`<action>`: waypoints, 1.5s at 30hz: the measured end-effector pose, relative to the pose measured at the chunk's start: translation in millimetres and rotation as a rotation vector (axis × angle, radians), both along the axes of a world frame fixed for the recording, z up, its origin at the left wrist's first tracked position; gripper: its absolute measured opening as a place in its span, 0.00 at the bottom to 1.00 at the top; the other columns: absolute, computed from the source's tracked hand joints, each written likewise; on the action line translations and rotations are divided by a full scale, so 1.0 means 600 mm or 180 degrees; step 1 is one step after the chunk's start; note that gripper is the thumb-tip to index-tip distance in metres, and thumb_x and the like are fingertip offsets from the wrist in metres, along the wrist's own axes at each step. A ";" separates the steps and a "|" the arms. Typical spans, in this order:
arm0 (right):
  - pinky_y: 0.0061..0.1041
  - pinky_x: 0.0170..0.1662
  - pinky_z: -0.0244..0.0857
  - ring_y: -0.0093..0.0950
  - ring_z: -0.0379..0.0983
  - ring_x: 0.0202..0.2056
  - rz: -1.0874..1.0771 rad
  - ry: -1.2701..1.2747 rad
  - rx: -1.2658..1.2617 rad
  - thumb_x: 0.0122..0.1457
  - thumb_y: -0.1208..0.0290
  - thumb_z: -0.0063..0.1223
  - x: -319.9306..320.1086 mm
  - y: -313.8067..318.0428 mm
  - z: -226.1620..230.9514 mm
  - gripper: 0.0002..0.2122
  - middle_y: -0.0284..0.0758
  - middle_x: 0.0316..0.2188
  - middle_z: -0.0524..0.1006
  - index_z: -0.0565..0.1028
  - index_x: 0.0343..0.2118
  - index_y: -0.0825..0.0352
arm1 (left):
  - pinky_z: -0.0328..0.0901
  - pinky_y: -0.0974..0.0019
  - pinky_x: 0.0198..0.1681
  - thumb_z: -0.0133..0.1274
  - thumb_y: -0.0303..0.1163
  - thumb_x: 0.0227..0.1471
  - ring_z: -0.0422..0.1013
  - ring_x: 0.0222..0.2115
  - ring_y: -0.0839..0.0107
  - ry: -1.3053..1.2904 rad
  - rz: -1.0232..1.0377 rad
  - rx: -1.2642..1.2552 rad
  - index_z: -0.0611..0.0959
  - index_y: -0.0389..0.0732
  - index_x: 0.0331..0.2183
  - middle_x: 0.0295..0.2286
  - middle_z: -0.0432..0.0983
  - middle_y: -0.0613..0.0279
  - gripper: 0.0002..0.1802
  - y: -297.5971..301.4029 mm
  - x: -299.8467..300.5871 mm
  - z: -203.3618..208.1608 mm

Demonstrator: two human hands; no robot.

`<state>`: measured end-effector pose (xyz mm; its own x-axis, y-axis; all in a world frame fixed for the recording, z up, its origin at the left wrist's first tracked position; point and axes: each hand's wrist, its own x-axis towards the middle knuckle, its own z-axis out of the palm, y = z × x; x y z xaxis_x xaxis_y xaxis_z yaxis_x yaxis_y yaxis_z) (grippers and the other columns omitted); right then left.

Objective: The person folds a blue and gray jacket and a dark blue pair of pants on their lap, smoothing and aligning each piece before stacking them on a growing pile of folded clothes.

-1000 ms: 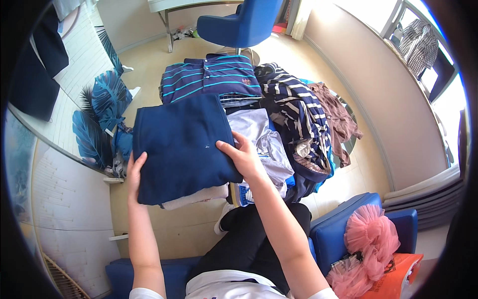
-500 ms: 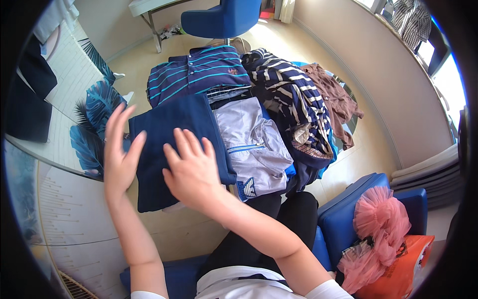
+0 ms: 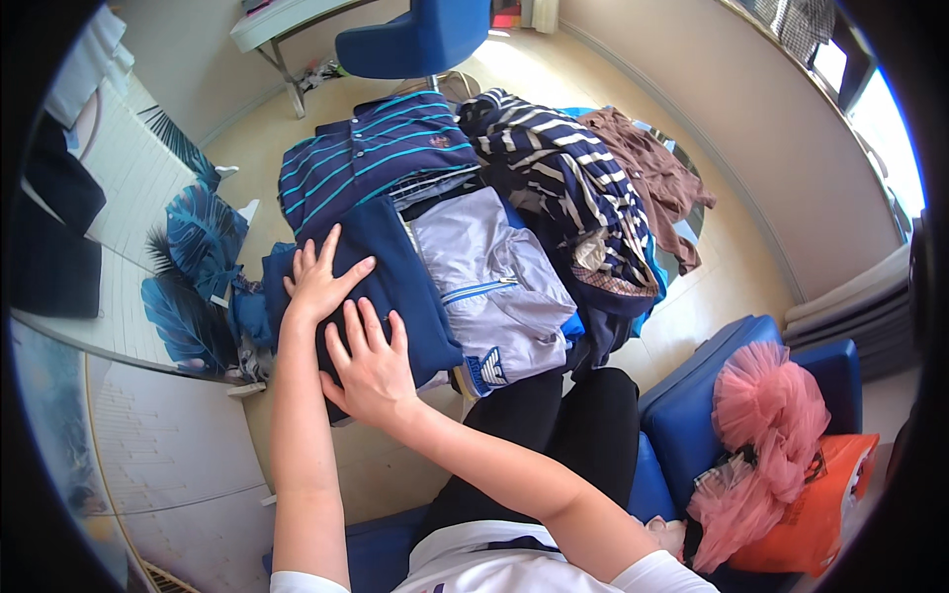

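Observation:
A folded navy garment point(image 3: 400, 282) lies in front of me on a stack of clothes. My left hand point(image 3: 321, 285) rests flat on its left part with the fingers spread. Just below it, my right hand point(image 3: 373, 366) lies on the near part of the same cloth, palm down and fingers apart. To the right, touching the navy garment, is a folded silver-grey zip jacket point(image 3: 494, 277). Behind them sits a folded navy polo shirt point(image 3: 371, 148) with turquoise stripes. What kind of garment the navy cloth is, I cannot tell.
A loose heap with a navy-and-white striped garment point(image 3: 568, 183) and a brown garment point(image 3: 647, 168) lies at the right. Blue seating point(image 3: 692, 381) at the lower right holds pink tulle point(image 3: 766, 415) and an orange bag point(image 3: 816, 514). A blue chair point(image 3: 415, 44) stands beyond.
My left hand has come down from beside the navy garment onto it, moving right. The garment's left edge has shifted inward, and it now looks narrower. My right hand stays on it.

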<state>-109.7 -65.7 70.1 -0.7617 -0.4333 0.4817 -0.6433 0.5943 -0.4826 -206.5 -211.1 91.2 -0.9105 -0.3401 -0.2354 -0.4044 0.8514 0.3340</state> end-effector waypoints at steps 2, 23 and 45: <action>0.57 0.61 0.45 0.48 0.54 0.63 0.0073 0.0036 -0.0148 0.52 0.53 0.55 0.012 0.004 -0.008 0.28 0.52 0.59 0.64 0.72 0.53 0.66 | 0.29 0.31 0.63 0.47 0.78 0.42 0.32 0.68 0.45 0.0192 0.0008 -0.0100 0.51 0.68 0.66 0.66 0.39 0.41 0.55 -0.005 0.007 -0.016; 0.49 0.60 0.53 0.46 0.63 0.58 0.0604 0.0391 -0.1736 0.45 0.72 0.59 0.026 0.080 0.011 0.18 0.49 0.54 0.69 0.75 0.41 0.69 | 0.29 0.32 0.63 0.42 0.76 0.47 0.38 0.67 0.48 0.0784 -0.0006 -0.0145 0.58 0.70 0.65 0.66 0.45 0.45 0.47 -0.030 0.002 -0.054; 0.38 0.55 0.64 0.44 0.68 0.53 0.0899 -0.1129 -0.1116 0.60 0.65 0.55 0.153 0.290 -0.148 0.20 0.46 0.53 0.70 0.70 0.52 0.70 | 0.27 0.34 0.64 0.42 0.77 0.46 0.38 0.67 0.51 0.0890 0.0078 -0.0019 0.61 0.67 0.64 0.65 0.46 0.46 0.48 -0.020 0.002 -0.053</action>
